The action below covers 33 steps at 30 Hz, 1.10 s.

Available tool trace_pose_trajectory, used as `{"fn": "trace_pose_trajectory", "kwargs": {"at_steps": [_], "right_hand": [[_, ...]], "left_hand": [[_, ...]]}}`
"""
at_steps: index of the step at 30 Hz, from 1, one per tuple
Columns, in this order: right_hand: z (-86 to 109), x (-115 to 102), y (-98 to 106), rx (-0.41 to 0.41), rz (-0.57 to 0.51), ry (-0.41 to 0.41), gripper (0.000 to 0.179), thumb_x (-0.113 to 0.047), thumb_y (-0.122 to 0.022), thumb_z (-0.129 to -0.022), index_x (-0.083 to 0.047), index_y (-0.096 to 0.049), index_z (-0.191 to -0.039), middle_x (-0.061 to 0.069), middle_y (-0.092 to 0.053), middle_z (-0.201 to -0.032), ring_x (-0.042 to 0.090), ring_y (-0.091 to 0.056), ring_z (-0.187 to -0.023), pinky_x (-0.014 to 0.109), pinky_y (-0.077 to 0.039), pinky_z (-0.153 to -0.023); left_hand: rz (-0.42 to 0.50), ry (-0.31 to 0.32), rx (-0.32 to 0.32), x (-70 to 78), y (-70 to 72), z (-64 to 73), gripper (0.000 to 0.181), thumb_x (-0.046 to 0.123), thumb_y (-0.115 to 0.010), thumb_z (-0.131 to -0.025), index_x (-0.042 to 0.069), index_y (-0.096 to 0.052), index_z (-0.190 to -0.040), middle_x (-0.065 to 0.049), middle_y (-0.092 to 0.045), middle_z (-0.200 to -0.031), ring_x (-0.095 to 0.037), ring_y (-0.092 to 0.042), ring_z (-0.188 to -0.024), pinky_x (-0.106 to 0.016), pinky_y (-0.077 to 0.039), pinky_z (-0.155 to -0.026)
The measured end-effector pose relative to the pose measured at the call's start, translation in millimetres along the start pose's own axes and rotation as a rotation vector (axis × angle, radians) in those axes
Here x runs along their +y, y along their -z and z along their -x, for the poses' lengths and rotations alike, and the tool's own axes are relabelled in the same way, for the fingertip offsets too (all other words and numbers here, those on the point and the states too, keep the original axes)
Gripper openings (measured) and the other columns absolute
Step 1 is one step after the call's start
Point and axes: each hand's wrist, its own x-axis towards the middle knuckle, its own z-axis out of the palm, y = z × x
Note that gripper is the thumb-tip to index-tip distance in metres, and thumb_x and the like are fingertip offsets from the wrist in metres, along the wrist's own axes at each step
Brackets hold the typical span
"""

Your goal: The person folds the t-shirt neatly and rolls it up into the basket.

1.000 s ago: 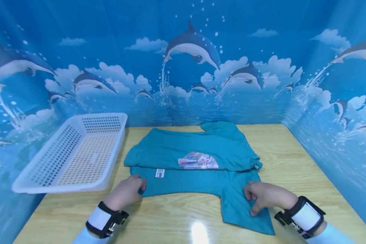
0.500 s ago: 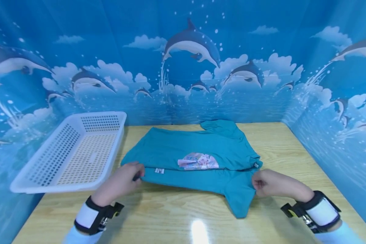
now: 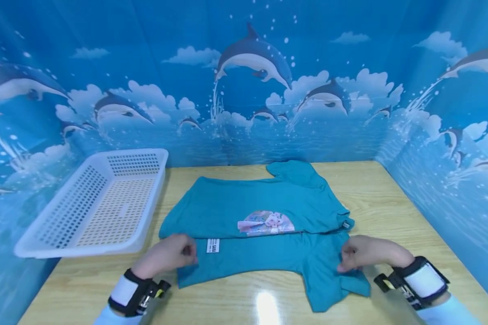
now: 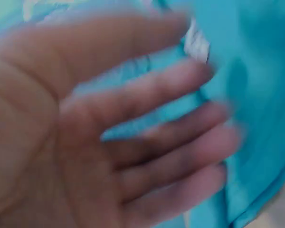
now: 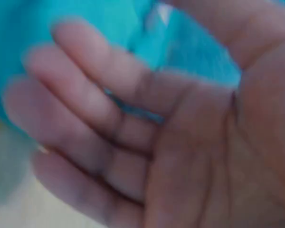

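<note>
Well apart, fingers loose, nothing gripped in left hand (image 3: 171, 253) or right hand (image 3: 370, 252) — both over a teal shirt (image 3: 236, 198), spread between and beyond them on the tabletop (image 3: 227, 298). Beside left hand, on white label (image 3: 213, 245) — dark print, too small to read surely.

A white perforated basket (image 3: 115, 210) stands at the left side of the wood-grained surface (image 3: 394, 216), where a bright glare (image 3: 266, 307) shows. Behind and along both sides, a blue backdrop (image 3: 244, 146) carries printed leaping dolphins (image 3: 255, 58) and clouds (image 3: 193, 56).
</note>
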Motion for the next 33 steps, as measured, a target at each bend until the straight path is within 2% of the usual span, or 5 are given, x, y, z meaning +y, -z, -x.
{"fn": "trace_pose_trajectory", "kwargs": {"at_steps": [4, 10, 17, 22, 33], "right_hand": [[-7.4, 17, 32, 0.228, -0.002, -0.122, 0.043, -0.042, -0.058, -0.092, -0.006, -0.054, -0.071, 0.0, -0.048, -0.058, 0.014, -0.044, -0.053, 0.031, -0.04, -0.054], [-35.4, 51, 55, 0.473, -0.007, -0.245, 0.051, -0.05, -0.052, -0.093, 0.0, -0.053, -0.084, 0.002, -0.045, -0.064, 0.017, -0.042, -0.059, 0.032, -0.039, -0.058], [-61.2, 63, 57, 0.526, -0.057, -0.176, 0.025, -0.025, -0.055, -0.094, -0.004, -0.055, -0.079, 0.002, -0.051, -0.069, 0.018, -0.047, -0.067, 0.031, -0.038, -0.064], [-61.6, 48, 73, 0.605, -0.201, -0.136, 0.024, -0.019, -0.049, -0.096, 0.004, -0.055, -0.097, 0.006, -0.058, -0.084, 0.017, -0.056, -0.078, 0.036, -0.049, -0.075], [-81.8, 36, 114, 0.896, -0.285, -0.153, 0.026, -0.021, -0.05, -0.095, 0.003, -0.053, -0.107, 0.01, -0.056, -0.094, 0.012, -0.059, -0.073, 0.032, -0.054, -0.072]], "left_hand": [[-0.03, 0.176, 0.263, -5.4, 10.7, -18.4, 0.011, 0.019, -0.064, -0.088, 0.008, -0.065, -0.092, -0.008, -0.058, -0.09, -0.018, -0.053, -0.073, -0.029, -0.043, -0.056], [-0.044, 0.357, 0.304, -21.2, 6.7, -46.6, 0.049, 0.02, -0.054, -0.094, -0.012, -0.045, -0.13, -0.035, -0.047, -0.121, -0.046, -0.049, -0.108, -0.053, -0.047, -0.08], [-0.144, 0.405, 0.393, -42.2, 4.4, -73.2, 0.023, 0.008, -0.053, -0.085, -0.012, -0.055, -0.095, -0.03, -0.057, -0.091, -0.043, -0.052, -0.093, -0.055, -0.037, -0.09], [-0.02, 0.418, 0.473, -41.6, 18.2, -81.6, 0.026, 0.004, -0.051, -0.082, 0.009, -0.044, -0.057, -0.002, -0.038, -0.053, -0.02, -0.042, -0.05, -0.033, -0.038, -0.051], [0.195, 0.531, 0.604, -34.2, 46.5, -107.8, 0.026, 0.019, -0.045, -0.098, 0.0, -0.056, -0.111, -0.019, -0.06, -0.105, -0.03, -0.059, -0.089, -0.036, -0.044, -0.066]]}}
